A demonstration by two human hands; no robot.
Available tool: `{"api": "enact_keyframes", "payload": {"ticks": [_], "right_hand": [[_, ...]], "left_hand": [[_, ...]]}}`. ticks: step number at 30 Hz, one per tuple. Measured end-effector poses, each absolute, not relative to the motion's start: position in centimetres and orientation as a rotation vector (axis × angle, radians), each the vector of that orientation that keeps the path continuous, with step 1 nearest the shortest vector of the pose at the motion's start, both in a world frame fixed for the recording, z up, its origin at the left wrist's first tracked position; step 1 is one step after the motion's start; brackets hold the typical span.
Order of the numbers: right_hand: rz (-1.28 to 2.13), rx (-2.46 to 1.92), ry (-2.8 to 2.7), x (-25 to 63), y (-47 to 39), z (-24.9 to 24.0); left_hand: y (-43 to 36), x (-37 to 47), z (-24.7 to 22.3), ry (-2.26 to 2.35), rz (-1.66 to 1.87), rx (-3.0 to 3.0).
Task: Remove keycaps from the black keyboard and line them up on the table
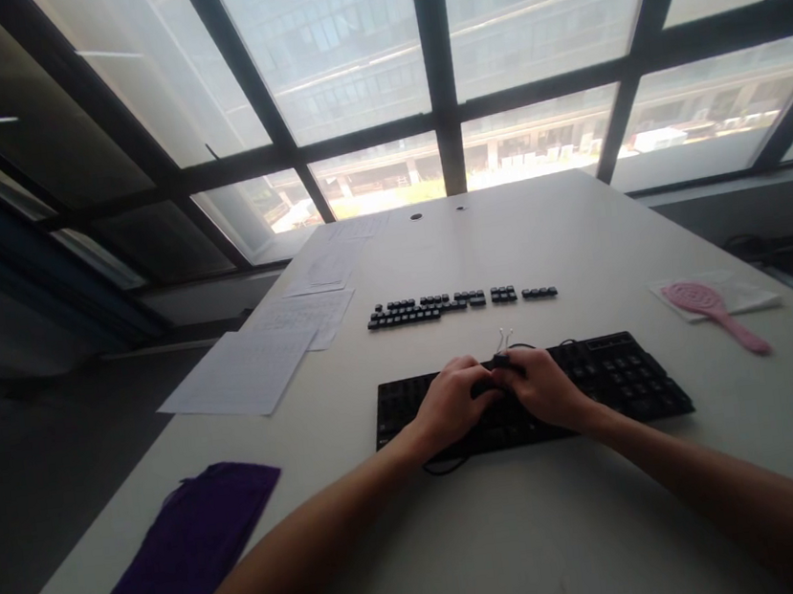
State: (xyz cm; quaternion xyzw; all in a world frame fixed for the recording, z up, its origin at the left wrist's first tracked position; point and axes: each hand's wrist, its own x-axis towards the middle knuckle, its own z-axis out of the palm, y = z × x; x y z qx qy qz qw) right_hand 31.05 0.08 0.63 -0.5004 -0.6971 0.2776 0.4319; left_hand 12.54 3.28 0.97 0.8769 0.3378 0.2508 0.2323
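Observation:
A black keyboard [630,374] lies in front of me, with part of its middle hidden by my hands. My right hand [543,387] is closed on a small keycap puller [500,359], whose dark body shows at the fingertips and whose two thin wire prongs stick up, away from me. My left hand [455,403] is closed too, its fingers meeting the right ones over the keyboard; what it pinches is hidden. Beyond the keyboard, loose black keycaps [406,316] stand in short rows on the white table.
On the left are a folded purple cloth [199,543] and paper sheets [243,374]. A pink hairbrush [705,302] rests partly on a clear plastic bag [754,294] at right. A cable [448,469] loops out under the keyboard's front edge. Windows stand behind the table.

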Motion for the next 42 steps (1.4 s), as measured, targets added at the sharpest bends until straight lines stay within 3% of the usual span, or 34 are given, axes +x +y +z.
{"api": "enact_keyframes", "payload": {"ticks": [34, 42], "right_hand": [[0.723, -1.208, -1.539, 30.6, 0.0, 1.1], [0.749, -1.229, -1.54, 30.6, 0.2, 1.1]], "left_hand": [[2.6, 12.4, 1.4, 0.684, 1.024, 2.405], [6.5, 10.7, 3.6, 1.043, 1.019, 2.299]]}}
